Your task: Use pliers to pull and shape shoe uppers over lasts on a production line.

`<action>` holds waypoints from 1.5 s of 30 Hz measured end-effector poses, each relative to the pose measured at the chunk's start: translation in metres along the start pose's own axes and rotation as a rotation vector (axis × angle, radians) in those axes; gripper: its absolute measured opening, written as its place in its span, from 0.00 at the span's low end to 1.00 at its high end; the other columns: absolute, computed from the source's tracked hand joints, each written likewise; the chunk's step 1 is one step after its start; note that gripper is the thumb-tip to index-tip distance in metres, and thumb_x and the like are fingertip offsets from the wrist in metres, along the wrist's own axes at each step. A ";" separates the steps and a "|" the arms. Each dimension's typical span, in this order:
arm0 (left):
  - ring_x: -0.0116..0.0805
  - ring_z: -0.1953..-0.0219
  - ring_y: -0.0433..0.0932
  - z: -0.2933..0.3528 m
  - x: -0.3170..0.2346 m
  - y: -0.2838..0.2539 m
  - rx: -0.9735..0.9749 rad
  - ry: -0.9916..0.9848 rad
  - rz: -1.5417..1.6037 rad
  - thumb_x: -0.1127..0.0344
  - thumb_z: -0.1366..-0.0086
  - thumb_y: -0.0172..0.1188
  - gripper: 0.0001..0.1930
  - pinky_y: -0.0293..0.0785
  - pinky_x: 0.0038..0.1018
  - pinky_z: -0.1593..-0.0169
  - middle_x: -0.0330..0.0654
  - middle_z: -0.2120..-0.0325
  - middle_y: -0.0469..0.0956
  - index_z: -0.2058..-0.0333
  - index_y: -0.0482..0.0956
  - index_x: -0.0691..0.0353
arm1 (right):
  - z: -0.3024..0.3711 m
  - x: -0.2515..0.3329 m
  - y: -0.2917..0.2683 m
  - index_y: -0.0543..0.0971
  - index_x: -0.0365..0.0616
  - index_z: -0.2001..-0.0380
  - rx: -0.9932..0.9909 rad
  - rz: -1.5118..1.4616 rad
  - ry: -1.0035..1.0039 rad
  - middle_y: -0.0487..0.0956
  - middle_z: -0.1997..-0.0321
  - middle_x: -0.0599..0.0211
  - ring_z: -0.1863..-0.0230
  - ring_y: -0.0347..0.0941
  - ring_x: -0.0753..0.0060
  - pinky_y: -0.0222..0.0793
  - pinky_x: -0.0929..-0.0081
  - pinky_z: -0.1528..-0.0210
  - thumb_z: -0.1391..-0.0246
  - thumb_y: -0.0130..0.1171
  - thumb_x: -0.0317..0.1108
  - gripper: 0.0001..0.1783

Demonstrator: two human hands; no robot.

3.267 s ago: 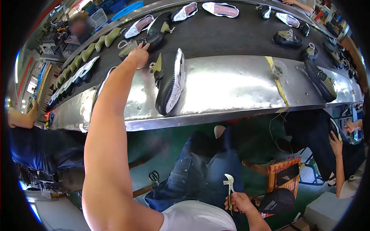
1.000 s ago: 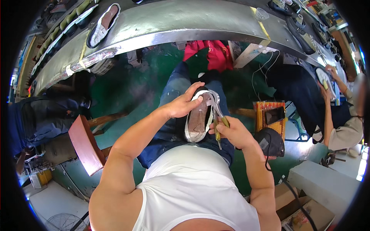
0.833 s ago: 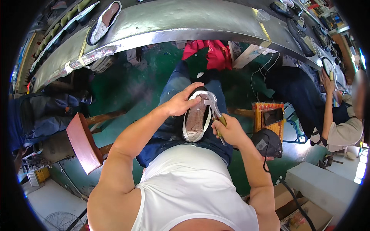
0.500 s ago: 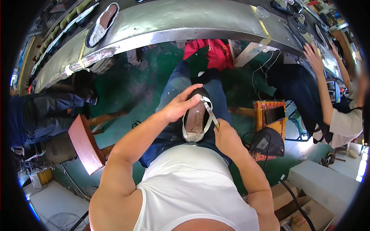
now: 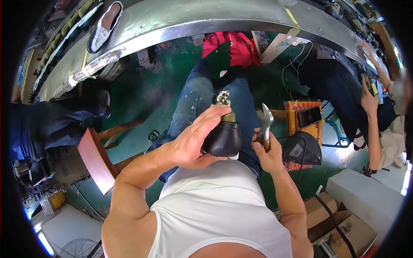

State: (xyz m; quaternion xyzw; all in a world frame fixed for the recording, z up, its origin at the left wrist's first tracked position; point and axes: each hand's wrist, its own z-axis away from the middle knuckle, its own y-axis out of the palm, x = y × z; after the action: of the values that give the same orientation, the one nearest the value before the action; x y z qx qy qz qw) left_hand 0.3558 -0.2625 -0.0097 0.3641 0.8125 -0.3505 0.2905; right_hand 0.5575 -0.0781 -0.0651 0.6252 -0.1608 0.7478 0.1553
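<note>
My left hand (image 5: 191,142) grips a black leather shoe (image 5: 224,139) above my lap, fingers over its far side and thumb below. The green top of a shoe last (image 5: 229,117) rises out of the shoe's opening. A spotted black-and-cream piece (image 5: 223,98) shows just beyond the fingertips; whether it belongs to the shoe I cannot tell. Right of the shoe and apart from it, my right hand (image 5: 271,157) is closed round the handles of metal lasting pincers (image 5: 267,118), their curved head pointing up and away.
A metal-topped bench (image 5: 180,21) crosses the far side, with an unfinished shoe (image 5: 105,26) on its left. A red-brown stool (image 5: 97,161) stands at left. On the right, a phone (image 5: 309,117) and a black cap-like object (image 5: 301,148) lie on a slatted seat. A co-worker's hand (image 5: 369,101) holds something farther right.
The shoe has turned from its brown insole and white edge facing up to its black leather facing up. The pincers have come off the edge and moved right.
</note>
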 end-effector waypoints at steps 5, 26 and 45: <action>0.59 0.37 0.64 -0.013 -0.003 -0.014 0.107 -0.302 0.088 0.68 0.50 0.74 0.48 0.59 0.47 0.35 0.61 0.38 0.61 0.35 0.54 0.66 | -0.004 -0.001 -0.003 0.68 0.36 0.44 0.086 -0.134 0.273 0.73 0.56 0.68 0.59 0.71 0.77 0.70 0.77 0.57 0.41 0.56 0.29 0.22; 0.30 0.35 0.60 0.086 0.083 0.052 -0.003 -1.093 0.714 0.82 0.49 0.52 0.49 0.54 0.24 0.34 0.43 0.35 0.60 0.29 0.40 0.60 | -0.025 0.007 -0.005 0.66 0.28 0.41 0.411 0.969 -0.220 0.73 0.49 0.42 0.47 0.71 0.41 0.69 0.57 0.44 0.48 0.56 0.27 0.30; 0.41 0.40 0.70 0.050 0.101 0.087 -0.666 -1.475 0.365 0.42 0.26 0.34 0.34 0.62 0.29 0.38 0.51 0.43 0.73 0.41 0.71 0.65 | -0.025 -0.031 0.049 0.74 0.36 0.61 0.339 0.762 0.057 0.79 0.66 0.42 0.61 0.76 0.40 0.70 0.49 0.57 0.44 0.56 0.37 0.14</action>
State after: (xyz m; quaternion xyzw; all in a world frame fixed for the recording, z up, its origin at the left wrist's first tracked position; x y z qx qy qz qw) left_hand 0.3789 -0.2200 -0.1435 0.0620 0.4029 -0.1878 0.8936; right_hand 0.5194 -0.1124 -0.1022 0.5170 -0.2508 0.7846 -0.2331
